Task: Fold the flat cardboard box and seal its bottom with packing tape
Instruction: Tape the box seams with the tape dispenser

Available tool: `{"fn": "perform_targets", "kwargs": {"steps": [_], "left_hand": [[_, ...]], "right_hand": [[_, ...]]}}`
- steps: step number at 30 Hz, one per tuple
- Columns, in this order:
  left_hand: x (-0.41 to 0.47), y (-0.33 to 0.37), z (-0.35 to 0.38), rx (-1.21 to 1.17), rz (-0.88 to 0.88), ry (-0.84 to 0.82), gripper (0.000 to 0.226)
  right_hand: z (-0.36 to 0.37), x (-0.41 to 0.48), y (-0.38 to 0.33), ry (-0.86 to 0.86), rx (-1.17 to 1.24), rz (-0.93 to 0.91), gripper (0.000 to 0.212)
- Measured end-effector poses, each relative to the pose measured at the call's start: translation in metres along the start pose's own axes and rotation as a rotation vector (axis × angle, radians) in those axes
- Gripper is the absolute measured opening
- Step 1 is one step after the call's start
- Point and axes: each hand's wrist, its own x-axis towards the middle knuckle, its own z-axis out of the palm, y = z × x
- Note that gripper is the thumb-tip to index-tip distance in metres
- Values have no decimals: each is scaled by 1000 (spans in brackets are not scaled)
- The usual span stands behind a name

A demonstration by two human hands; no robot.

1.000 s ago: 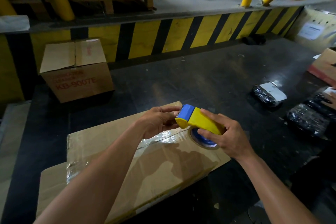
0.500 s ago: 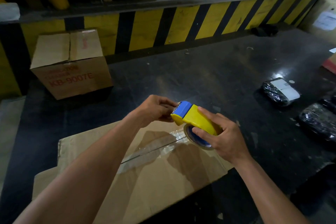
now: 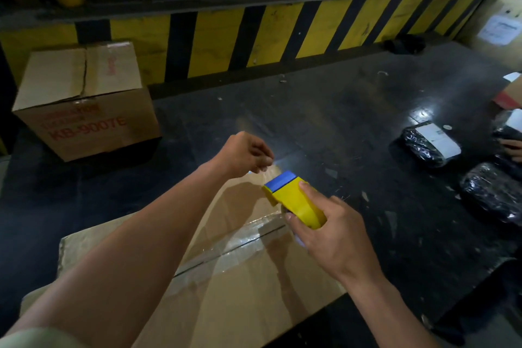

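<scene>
A brown cardboard box (image 3: 240, 291) lies in front of me on the dark floor, its closed flaps facing up with a strip of clear tape (image 3: 243, 240) along the centre seam. My right hand (image 3: 336, 240) grips a yellow and blue tape dispenser (image 3: 293, 199) just above the seam's far end. My left hand (image 3: 245, 154) is lifted beyond the dispenser, fingertips pinched on the free end of the clear tape, which stretches faintly between hand and dispenser.
A closed carton with red print (image 3: 82, 99) stands at the left by a yellow-and-black striped kerb (image 3: 282, 34). Black wrapped parcels (image 3: 429, 141) lie at the right, where another person's hand (image 3: 514, 147) shows. A labelled box (image 3: 497, 25) sits far right.
My left hand has drawn away from the dispenser, up and to the left, pulling out tape. The dispenser has tilted over the seam's far end. The view has shifted closer.
</scene>
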Motion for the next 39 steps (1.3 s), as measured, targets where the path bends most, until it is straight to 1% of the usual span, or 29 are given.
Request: {"fn": "perform_targets", "kwargs": {"steps": [3,5,8,12,14,18,22,26,29,32,34,37,39], "left_hand": [[17,-4,7,93,34,-42,4],[27,-5,10,116,45,-62,4],[38,-7,11,110,27,-88,5],[46,-4,1,43,-51,-182,12],[46,-2,-5,41,-57,-211,13],[42,-5,-5,-31,-22,-159,14],[38,-15,0,-95,-44,-82,13],[44,-22,4,-3,-48,-105,12],[53,-28,-1,61,-71,-80,13],[64,-32,-5,148,-74,-156,15],[71,-32,0,148,-66,-163,15],[80,-33,7,134,-57,-176,17],[85,-36,9,124,-64,-194,17]], "right_hand": [[3,3,1,10,-25,31,60],[3,6,4,28,-18,59,61],[3,10,7,46,-3,80,60],[5,13,8,65,18,107,61],[5,15,7,60,22,103,60],[5,17,4,61,10,101,60],[7,13,4,33,-2,99,63],[11,11,4,6,-25,112,64],[14,7,6,-53,-22,147,64],[18,1,7,-91,-38,161,65],[17,3,4,-89,-42,165,66],[15,10,5,-81,-26,175,74],[14,13,6,-80,-21,190,72]]}}
